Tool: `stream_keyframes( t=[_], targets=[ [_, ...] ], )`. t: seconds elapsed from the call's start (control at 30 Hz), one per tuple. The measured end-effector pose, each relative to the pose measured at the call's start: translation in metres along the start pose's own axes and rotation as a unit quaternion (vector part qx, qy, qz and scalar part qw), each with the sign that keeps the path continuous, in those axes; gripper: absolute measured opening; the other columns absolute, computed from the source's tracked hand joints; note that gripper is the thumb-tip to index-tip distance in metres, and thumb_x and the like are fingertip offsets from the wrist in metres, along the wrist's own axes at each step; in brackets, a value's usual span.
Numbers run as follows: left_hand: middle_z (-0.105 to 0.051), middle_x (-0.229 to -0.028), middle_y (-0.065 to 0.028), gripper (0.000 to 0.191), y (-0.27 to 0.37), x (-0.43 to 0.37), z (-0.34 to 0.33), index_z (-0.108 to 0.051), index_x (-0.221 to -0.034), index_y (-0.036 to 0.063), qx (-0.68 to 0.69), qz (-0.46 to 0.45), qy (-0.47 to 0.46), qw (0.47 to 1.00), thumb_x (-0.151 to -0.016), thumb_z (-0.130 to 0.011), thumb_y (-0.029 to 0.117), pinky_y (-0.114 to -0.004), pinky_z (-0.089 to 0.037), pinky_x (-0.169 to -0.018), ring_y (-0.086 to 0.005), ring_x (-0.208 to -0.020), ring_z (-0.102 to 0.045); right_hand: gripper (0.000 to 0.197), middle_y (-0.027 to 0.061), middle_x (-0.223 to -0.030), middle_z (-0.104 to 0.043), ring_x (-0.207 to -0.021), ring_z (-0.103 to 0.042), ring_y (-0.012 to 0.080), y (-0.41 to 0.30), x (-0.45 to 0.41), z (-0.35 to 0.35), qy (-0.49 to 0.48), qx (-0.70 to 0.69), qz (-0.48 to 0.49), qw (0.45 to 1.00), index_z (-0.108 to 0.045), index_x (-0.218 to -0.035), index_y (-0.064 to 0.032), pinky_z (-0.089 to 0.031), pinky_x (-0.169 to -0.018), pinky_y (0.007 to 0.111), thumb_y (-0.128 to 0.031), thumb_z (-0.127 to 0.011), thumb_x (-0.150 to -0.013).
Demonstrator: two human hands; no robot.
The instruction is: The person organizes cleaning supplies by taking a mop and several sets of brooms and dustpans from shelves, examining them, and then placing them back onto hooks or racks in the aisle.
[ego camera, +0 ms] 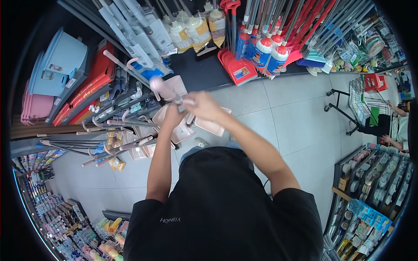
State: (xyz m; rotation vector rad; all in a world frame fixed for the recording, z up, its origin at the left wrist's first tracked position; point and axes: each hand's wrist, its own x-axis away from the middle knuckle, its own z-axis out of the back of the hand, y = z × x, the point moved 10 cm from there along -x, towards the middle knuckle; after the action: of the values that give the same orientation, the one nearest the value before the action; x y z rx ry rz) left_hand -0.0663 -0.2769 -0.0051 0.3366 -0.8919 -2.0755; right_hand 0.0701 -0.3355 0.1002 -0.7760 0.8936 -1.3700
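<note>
In front of me, my right hand (206, 106) is closed around a pale pink handle grip (189, 102). My left hand (173, 115) is beside it, fingers curled at a grey handle piece (178, 99); blur and the hand hide most of that piece. Just beyond, another pink handle end (157, 84) is blurred. A pink dustpan (174, 87) is past the hands, and a second dustpan (214, 123) shows under my right forearm. More pink dustpans (183, 132) with dark broom bristles (177, 146) are low by my left wrist.
Long-handled dustpan sets (130, 146) crowd the left. Shelves hold blue tubs (60, 70). Bagged mops (196, 32), red dustpans (236, 67) and bottle-wrapped mops (264, 53) line the dark shelf ahead. A shopping cart (367, 98) and a person (399, 127) are on the tiled floor (297, 120) at right.
</note>
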Motion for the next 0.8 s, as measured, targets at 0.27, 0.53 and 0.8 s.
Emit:
stream_keyframes(
  t=[0.27, 0.53, 0.8],
  targets=[
    [-0.066, -0.121, -0.0142, 0.048, -0.002, 0.049, -0.064, -0.059, -0.130, -0.0011, 0.202, 0.122, -0.002, 0.972, -0.088, -0.076, 0.015, -0.034, -0.055, -0.095, -0.0205, -0.110, -0.066, 0.041, 0.0239, -0.094, -0.071, -0.086, -0.069, 0.0438, 0.168, 0.083, -0.079, 0.038, -0.047, -0.111, 0.992, -0.064, -0.122, -0.0024, -0.055, -0.080, 0.049, -0.028, -0.066, -0.089],
    [-0.073, -0.103, -0.0163, 0.031, 0.020, 0.052, -0.102, -0.070, -0.108, 0.0002, 0.072, 0.130, 0.036, 0.988, -0.085, -0.078, 0.019, -0.035, -0.054, -0.084, -0.0257, -0.092, -0.071, 0.044, 0.0265, -0.084, -0.070, -0.082, -0.069, 0.0434, 0.258, 0.124, -0.131, -0.080, 0.033, -0.124, 0.989, -0.056, -0.127, -0.0019, -0.054, -0.075, 0.053, -0.029, -0.064, -0.093],
    [-0.074, -0.099, -0.0188, 0.030, 0.033, 0.058, -0.103, -0.072, -0.106, -0.0003, 0.075, 0.169, 0.026, 0.982, -0.082, -0.078, 0.017, -0.035, -0.056, -0.084, -0.0294, -0.093, -0.073, 0.044, 0.0273, -0.091, -0.070, -0.083, -0.069, 0.0444, 0.271, 0.136, -0.160, -0.100, 0.054, -0.215, 0.970, -0.053, -0.125, -0.0011, -0.055, -0.076, 0.054, -0.033, -0.059, -0.095]
  ],
)
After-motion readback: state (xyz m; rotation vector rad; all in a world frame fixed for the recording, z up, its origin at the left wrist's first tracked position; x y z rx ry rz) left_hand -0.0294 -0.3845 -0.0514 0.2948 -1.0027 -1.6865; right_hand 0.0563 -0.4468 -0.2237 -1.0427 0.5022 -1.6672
